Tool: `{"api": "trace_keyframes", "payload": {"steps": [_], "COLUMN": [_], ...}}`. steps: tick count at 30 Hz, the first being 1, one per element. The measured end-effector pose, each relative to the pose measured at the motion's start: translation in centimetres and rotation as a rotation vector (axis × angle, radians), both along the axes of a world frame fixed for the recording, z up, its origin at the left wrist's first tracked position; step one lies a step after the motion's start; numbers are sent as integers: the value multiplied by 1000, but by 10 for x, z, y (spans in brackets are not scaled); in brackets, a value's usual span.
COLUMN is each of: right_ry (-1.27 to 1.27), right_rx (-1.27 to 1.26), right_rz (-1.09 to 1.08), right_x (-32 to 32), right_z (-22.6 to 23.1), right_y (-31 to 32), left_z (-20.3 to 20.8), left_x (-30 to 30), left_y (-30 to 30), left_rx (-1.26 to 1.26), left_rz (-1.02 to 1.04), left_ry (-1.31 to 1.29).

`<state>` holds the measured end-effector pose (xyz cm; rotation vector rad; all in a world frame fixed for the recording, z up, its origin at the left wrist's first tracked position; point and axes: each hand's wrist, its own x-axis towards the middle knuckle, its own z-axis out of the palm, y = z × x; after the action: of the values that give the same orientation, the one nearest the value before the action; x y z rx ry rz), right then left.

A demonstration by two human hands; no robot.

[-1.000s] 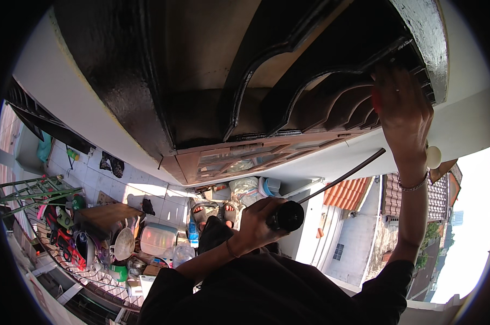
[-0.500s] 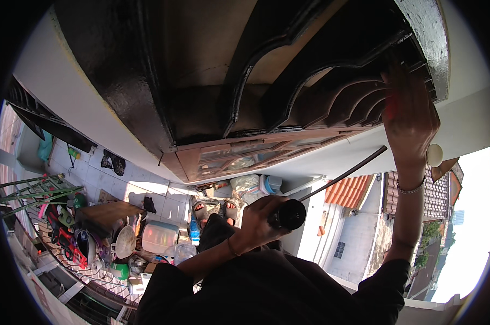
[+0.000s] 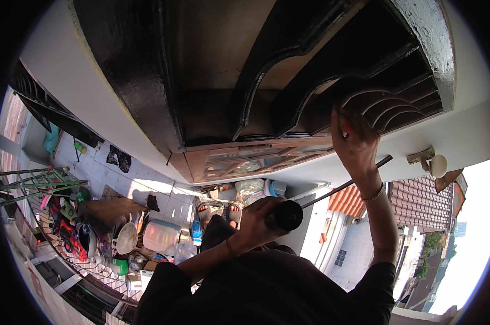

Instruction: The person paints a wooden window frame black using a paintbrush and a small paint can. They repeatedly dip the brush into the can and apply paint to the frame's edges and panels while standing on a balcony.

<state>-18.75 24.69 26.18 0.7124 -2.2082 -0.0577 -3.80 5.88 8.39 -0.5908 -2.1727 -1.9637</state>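
My left hand (image 3: 254, 221) is wrapped round a black cylindrical container (image 3: 288, 215) in front of my chest; its round end faces up, and what is inside does not show. My right hand (image 3: 359, 142) is raised and closed, pinching a small red-handled tool (image 3: 347, 127) whose working end is hidden by the fingers and shadow. It is close to the lower edge of a dark, glossy wooden vent with curved slats (image 3: 310, 86). Whether the tool touches the wood I cannot tell. Some slats on the right look browner and duller.
A brown wooden window frame (image 3: 196, 162) is below the vent. A dark rod (image 3: 359, 176) slants behind my right forearm, and a pale lamp (image 3: 438, 166) juts from the wall. Far below are a clear plastic box (image 3: 161, 236), a green ladder (image 3: 39, 184) and scattered goods.
My right hand has come left and down from the vent's right end, uncovering the browner slats and the lamp. My left hand still holds the container in nearly the same place.
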Motion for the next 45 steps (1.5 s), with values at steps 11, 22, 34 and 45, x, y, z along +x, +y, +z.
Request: {"api": "trace_keyframes", "payload": {"steps": [11,22,34,45], "right_ry": [137,287,-282,219], "right_rx": [30,82,279,504], "right_rz": [-58,-86,115,-55], "right_x": [7,11,36,35], "right_z": [-1,16,-11,28], "right_y": [-1,-2,-2,-2], "left_z": [-1,0,0,-8], "left_x": [5,3,2,8], "left_y": [5,3,2,1], "left_rx": [13,-3,-7,-23], "left_rz": [-20,29,37,21], "left_ry": [-10,-22,-50,-41]}}
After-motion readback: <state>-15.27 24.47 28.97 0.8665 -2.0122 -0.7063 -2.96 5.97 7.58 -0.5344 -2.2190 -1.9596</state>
